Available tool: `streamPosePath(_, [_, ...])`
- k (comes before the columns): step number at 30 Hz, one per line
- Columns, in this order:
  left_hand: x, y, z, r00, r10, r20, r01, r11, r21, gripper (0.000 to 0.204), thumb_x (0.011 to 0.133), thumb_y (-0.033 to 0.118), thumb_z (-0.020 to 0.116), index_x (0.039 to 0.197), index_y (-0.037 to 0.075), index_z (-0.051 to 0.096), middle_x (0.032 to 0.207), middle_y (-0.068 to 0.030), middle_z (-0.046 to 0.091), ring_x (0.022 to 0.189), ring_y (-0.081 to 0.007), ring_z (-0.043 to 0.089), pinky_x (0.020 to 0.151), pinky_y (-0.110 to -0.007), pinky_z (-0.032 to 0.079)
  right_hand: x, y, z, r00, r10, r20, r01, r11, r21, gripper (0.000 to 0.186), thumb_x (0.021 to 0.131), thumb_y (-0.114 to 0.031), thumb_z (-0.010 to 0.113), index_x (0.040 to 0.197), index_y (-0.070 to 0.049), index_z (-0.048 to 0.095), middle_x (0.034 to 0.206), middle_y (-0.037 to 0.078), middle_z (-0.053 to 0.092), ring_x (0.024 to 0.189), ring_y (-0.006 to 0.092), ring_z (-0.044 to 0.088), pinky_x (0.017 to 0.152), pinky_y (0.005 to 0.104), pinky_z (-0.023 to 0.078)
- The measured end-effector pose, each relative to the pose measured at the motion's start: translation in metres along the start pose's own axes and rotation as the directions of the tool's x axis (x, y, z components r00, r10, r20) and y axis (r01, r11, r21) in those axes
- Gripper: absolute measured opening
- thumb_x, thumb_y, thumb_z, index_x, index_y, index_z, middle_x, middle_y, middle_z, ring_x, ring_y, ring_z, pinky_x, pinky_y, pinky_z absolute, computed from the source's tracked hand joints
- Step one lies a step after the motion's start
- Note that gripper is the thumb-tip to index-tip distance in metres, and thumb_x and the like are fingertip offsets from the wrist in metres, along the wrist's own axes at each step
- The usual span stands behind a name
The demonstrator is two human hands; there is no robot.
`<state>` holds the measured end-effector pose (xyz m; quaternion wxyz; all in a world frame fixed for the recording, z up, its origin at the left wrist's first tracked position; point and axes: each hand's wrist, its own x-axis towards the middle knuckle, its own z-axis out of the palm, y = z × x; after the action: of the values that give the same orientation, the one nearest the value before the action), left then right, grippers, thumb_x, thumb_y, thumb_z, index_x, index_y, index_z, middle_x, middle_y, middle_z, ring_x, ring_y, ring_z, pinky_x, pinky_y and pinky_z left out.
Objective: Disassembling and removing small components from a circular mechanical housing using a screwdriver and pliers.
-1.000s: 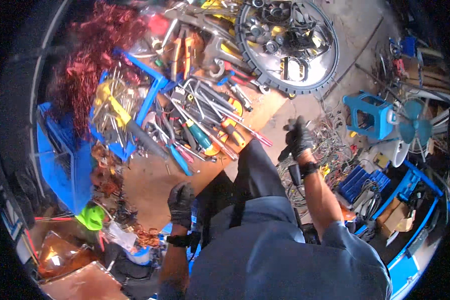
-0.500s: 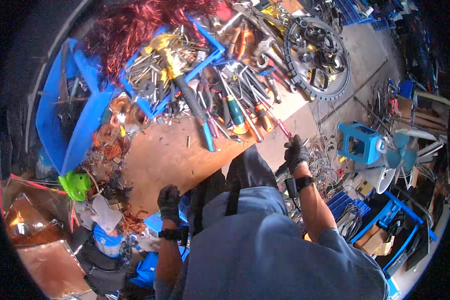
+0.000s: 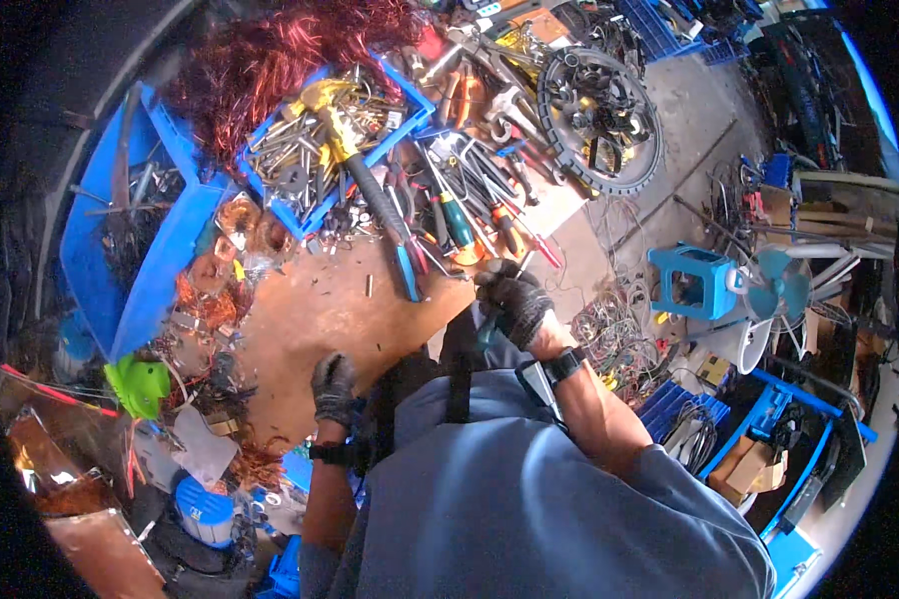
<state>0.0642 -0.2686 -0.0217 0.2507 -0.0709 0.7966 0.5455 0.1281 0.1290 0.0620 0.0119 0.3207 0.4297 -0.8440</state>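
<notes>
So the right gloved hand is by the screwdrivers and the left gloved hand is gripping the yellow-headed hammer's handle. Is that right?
Not quite: the left gloved hand isn't on the yellow-headed hammer; the head view shows it apart from the hammer, by the near edge of the brown worktop. The right gloved hand is indeed by the screwdrivers.

Tabletop [image 3: 305, 324]: smooth wood, faint sheen. Blue bin [image 3: 155, 275]: smooth plastic. Red strand heap [image 3: 270, 65]: glossy, metallic-looking. Green screwdriver handle [image 3: 457, 222]: glossy plastic. Gloves [image 3: 334, 391]: matt cloth. Shirt [image 3: 559, 489]: smooth cloth.
</notes>
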Motion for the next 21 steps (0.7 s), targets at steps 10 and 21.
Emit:
streamPosePath(10, [0.023, -0.018, 0.01, 0.999, -0.036, 0.032, 0.034, 0.998, 0.06, 0.009, 0.095, 0.015, 0.069, 0.102, 0.011, 0.07, 0.09, 0.0035, 0.063, 0.074, -0.0079, 0.054, 0.065, -0.027, 0.047, -0.008, -0.005, 0.027, 0.969, 0.193, -0.155, -0.139, 0.943, 0.301, 0.03, 0.091, 0.006, 0.056, 0.119, -0.005, 0.061, 0.102, 0.012, 0.07, 0.082, 0.022, 0.066, 0.071, 0.0324, 0.055])
streamPosePath(21, [0.034, 0.009, 0.027, 0.996, -0.03, 0.089, 0.018, 0.991, 0.13, 0.015, 0.095, 0.018, 0.067, 0.1, 0.003, 0.069, 0.096, -0.0047, 0.069, 0.089, -0.0148, 0.062, 0.085, -0.033, 0.052, -0.013, -0.008, 0.024, 0.95, 0.169, -0.263, -0.097, 0.959, 0.266, 0.018, 0.092, -0.003, 0.063, 0.11, -0.006, 0.067, 0.092, 0.008, 0.072, 0.074, 0.0183, 0.065, 0.064, 0.0297, 0.053])
